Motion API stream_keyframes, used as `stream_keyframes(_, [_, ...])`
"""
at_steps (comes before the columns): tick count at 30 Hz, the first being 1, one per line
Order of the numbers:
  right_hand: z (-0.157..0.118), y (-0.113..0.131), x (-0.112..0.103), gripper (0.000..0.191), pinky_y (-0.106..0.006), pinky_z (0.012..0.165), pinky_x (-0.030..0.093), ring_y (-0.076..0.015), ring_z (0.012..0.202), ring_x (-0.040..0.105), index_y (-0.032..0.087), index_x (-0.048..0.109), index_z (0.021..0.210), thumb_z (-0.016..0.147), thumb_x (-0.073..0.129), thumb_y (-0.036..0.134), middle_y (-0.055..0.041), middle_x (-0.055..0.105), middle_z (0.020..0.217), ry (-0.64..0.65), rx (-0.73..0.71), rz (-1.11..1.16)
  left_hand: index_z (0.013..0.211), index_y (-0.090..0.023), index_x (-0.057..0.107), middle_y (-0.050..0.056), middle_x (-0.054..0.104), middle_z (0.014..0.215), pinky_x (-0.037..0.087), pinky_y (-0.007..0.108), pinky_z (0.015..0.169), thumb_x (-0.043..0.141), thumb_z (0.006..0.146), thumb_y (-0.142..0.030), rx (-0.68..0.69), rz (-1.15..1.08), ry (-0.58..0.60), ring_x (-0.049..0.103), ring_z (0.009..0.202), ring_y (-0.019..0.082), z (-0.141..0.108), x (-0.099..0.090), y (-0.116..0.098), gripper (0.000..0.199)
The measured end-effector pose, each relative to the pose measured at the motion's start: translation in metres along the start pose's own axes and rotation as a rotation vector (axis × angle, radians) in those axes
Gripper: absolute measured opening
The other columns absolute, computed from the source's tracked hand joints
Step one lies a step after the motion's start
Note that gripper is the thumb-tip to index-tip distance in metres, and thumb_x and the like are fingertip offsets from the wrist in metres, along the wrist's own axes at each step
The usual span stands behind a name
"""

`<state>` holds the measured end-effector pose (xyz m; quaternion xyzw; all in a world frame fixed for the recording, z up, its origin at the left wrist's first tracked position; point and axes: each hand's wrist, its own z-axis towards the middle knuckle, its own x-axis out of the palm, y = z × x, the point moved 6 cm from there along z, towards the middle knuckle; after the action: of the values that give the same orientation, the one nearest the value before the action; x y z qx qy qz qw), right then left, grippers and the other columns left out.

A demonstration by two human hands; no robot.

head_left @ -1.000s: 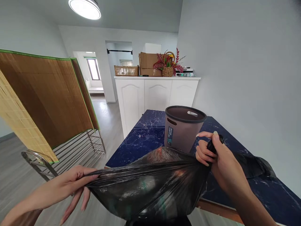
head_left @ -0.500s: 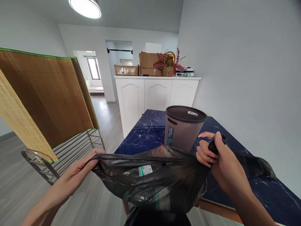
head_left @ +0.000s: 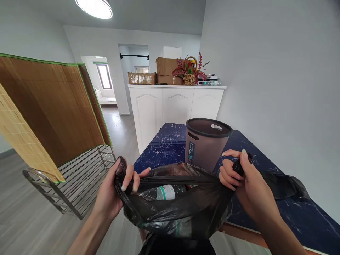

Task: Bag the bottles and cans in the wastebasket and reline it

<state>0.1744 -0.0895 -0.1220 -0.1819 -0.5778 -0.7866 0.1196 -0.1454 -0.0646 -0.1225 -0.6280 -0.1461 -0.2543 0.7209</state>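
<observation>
A thin black garbage bag hangs between my hands at the near edge of the table. My left hand is closed on its left rim, with the plastic bunched over the thumb and forefinger. On the other side my right hand grips a gathered twist of the rim. The mouth is stretched wide between them. Inside lies a clear plastic bottle with a white and green label; more contents show dimly through the plastic. Just behind the bag, a brownish trash bin with a dark rim stands upright on the table.
The table has a dark blue marbled top. Another black plastic bag lies on its right side. A metal rack holding a bamboo mat stands at left. Behind, a white cabinet carries cardboard boxes and a flower basket.
My left hand has shifted inward and turned upright, bunching the left rim around its fingers. The bag's mouth has opened more, so the bottle shows more clearly. My right hand keeps its grip.
</observation>
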Motion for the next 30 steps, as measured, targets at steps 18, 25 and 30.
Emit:
stream_keyframes(18, [-0.025,-0.02,0.094,0.077,-0.031,0.079,0.053,-0.0184,0.083,0.059,0.032,0.061,0.143,0.074,0.093,0.043,0.0022,0.056,0.089,0.391,0.076,-0.578,0.069,-0.022,0.054,-0.002,0.044,0.065,0.035,0.024,0.054,0.065,0.101,-0.04,0.167,0.635,0.074,0.036,0.059,0.015,-0.01,0.071,-0.015,0.039])
stream_keyframes(25, [-0.026,-0.045,0.14,0.014,-0.025,0.064,0.039,-0.0124,0.07,0.046,0.021,0.059,0.079,0.084,0.072,0.021,0.0057,0.052,0.073,0.527,0.033,-0.382,0.083,-0.024,0.068,0.003,0.062,0.078,0.044,0.027,0.068,0.055,0.106,-0.032,0.386,1.038,0.264,0.055,0.073,0.021,-0.025,0.095,-0.025,0.027])
stream_keyframes(30, [-0.02,-0.049,0.133,0.041,-0.028,0.057,0.022,-0.0108,0.064,0.028,0.022,0.038,0.066,0.094,0.065,0.033,0.0066,0.033,0.065,0.452,0.007,-0.409,0.101,-0.024,0.077,0.012,0.07,0.123,0.048,0.032,0.103,0.06,0.104,-0.041,0.395,0.92,0.352,0.062,0.118,0.03,-0.016,0.074,-0.033,0.025])
